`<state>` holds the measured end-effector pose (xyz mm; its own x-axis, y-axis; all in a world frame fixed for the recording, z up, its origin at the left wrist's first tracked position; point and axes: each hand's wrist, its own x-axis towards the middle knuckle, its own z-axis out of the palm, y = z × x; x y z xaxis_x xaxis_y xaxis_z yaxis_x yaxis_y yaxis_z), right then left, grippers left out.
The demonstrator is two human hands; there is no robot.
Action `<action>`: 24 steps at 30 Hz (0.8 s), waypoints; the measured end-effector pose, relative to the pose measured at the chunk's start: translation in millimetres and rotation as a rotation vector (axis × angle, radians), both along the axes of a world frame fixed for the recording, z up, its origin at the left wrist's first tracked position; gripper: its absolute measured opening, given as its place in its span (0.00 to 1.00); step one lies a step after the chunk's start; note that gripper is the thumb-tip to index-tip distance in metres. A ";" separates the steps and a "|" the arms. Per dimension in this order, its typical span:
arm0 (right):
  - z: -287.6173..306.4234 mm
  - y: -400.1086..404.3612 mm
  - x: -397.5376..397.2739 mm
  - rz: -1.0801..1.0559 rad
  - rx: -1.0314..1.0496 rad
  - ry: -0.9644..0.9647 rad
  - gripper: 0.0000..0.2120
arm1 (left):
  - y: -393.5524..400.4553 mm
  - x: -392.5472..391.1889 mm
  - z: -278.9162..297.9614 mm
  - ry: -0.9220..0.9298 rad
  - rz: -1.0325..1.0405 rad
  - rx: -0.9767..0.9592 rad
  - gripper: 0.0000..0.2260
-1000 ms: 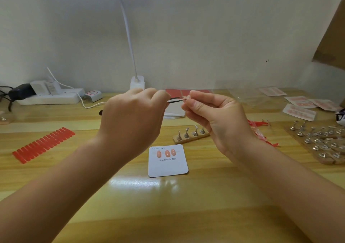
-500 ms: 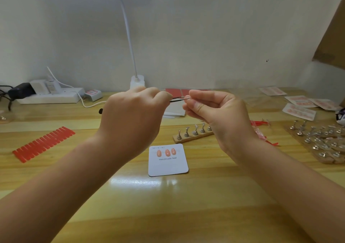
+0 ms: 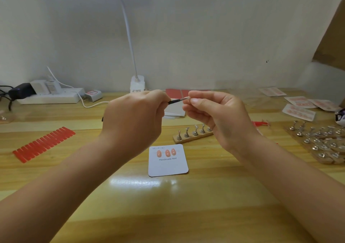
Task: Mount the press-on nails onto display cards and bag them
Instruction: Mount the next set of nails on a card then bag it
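Observation:
A white display card (image 3: pixel 168 166) printed "Handmade Nail" lies flat on the wooden table (image 3: pixel 168 205) with three pink nails (image 3: pixel 166 152) in a row near its top. Both hands are raised above it. My left hand (image 3: pixel 133 120) grips dark tweezers (image 3: pixel 177 100), their tips pointing right. My right hand (image 3: pixel 217 117) pinches a small item at the tweezer tips between thumb and forefinger; it is too small to identify. Behind the card a wooden strip (image 3: pixel 192 135) carries several metal nail stands.
A strip of red adhesive tabs (image 3: pixel 43 144) lies at the left. More metal stands (image 3: pixel 321 141) and bagged finished cards (image 3: pixel 298 112) sit at the right. A power strip (image 3: pixel 50 97), a lamp base (image 3: pixel 137 84) and a stack of cards (image 3: pixel 175 110) line the back.
Both hands stayed raised and close together. The right hand shifted slightly right and its fingers adjusted around the small item at the tweezer tips.

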<state>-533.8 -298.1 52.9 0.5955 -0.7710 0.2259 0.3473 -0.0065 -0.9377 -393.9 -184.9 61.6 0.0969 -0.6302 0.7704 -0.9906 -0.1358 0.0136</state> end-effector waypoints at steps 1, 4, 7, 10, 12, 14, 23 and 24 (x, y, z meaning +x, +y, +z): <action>-0.2 0.0 -0.2 0.008 0.003 0.003 0.05 | -0.1 -0.2 -0.2 0.024 -0.006 0.011 0.10; -2.0 0.1 0.2 -0.024 -0.053 0.046 0.07 | -0.1 -2.2 -1.9 0.036 -0.016 0.011 0.12; -1.4 -0.8 -0.5 -0.069 -0.129 0.096 0.06 | 0.3 -3.5 -1.6 -0.001 -0.004 -0.022 0.11; 2.0 -2.1 -2.2 -0.095 -0.158 0.119 0.06 | 1.1 -5.2 -1.4 -0.053 0.011 -0.065 0.09; 4.7 -2.6 -3.2 -0.087 -0.152 0.128 0.06 | 1.6 -6.6 -1.6 -0.065 0.019 -0.078 0.08; 7.0 -3.4 -3.7 -0.073 -0.130 0.128 0.06 | 1.5 -7.1 -1.6 -0.064 0.025 -0.092 0.08; 14.3 -4.2 -6.1 0.008 -0.014 0.101 0.05 | 0.5 -8.0 -4.7 0.200 -0.005 -0.063 0.10; 14.9 -4.3 -6.2 0.015 -0.003 0.097 0.05 | -0.1 -7.1 -4.8 0.227 -0.010 -0.076 0.09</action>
<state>-540.0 -302.3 67.7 0.6260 -0.7612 0.1692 0.2550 -0.0052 -0.9669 -401.0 -185.0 56.9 0.2672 -0.5732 0.7746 -0.9623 -0.1166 0.2457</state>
